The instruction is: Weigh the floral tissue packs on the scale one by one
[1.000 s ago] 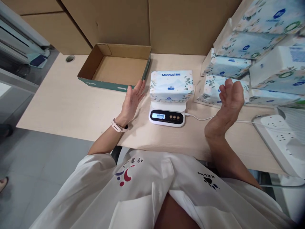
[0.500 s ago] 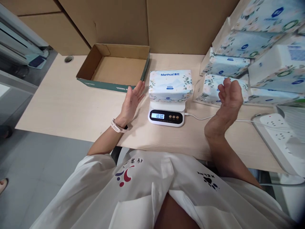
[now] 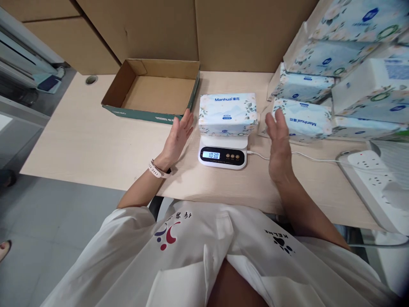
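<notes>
A pack of tissues (image 3: pixel 227 114), white and pale blue with flowers, rests on a white digital scale (image 3: pixel 223 164). The lit display reads what looks like 103.0. My left hand (image 3: pixel 177 140) is held to the left of the pack, fingers stretched out and nothing in it. It is close to the front right corner of a shallow open cardboard box (image 3: pixel 145 113). On the other side of the scale, my right hand (image 3: pixel 280 147) is raised with its fingers extended, also holding nothing. Neither hand touches the pack.
Several more tissue packs (image 3: pixel 326 57) are stacked at the right. A white power strip (image 3: pixel 372 175) lies near the right edge, and a white cable (image 3: pixel 313 158) runs to the scale. Tall cardboard (image 3: pixel 236 34) stands along the back of the table (image 3: pixel 79 145).
My right hand has moved left, closer to the scale, and its bent fingers have straightened. My left hand, the pack on the scale and the reading look the same.
</notes>
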`<state>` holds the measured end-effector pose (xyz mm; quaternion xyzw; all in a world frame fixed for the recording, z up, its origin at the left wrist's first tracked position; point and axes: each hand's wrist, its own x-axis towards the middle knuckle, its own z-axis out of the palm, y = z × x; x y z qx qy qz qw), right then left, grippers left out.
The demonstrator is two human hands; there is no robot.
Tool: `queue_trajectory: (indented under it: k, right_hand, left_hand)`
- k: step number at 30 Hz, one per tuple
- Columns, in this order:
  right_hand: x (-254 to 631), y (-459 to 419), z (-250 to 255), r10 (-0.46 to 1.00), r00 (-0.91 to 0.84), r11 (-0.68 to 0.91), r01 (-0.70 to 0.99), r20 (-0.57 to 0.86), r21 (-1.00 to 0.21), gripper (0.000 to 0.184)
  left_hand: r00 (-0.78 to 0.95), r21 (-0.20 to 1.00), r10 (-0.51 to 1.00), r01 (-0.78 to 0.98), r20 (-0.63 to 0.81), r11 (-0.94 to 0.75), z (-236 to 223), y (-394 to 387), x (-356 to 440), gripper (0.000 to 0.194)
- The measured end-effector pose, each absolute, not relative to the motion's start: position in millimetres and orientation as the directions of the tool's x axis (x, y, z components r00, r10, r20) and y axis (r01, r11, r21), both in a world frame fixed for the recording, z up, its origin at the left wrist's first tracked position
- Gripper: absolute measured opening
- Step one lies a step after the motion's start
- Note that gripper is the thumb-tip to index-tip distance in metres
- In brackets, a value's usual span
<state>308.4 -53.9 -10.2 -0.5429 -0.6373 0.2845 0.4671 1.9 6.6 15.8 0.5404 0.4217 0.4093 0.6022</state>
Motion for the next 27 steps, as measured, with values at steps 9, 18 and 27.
queue_trajectory:
  k: [9, 18, 27]
  right_hand:
    - [301.6, -39.9, -14.2, 0.984, -0.004, 0.164, 0.432, 0.180, -0.887, 0.090]
    - [299.2, -14.5, -10.8, 0.992, 0.018, 0.114, 0.293, 0.125, -0.949, 0.104]
    - [300.1, -9.1, -20.9, 0.991, 0.016, 0.122, 0.267, 0.131, -0.956, 0.101]
  left_hand:
    - [0.330, 0.994, 0.941, -0.052, -0.071, 0.093, 0.4, 14.0, 2.4, 0.101]
    - [0.275, 0.993, 0.959, -0.082, -0.063, 0.089, 1.1, 18.8, 2.9, 0.092]
    - [0.192, 0.967, 0.975, -0.204, -0.113, 0.153, 3.0, 19.9, 6.3, 0.084]
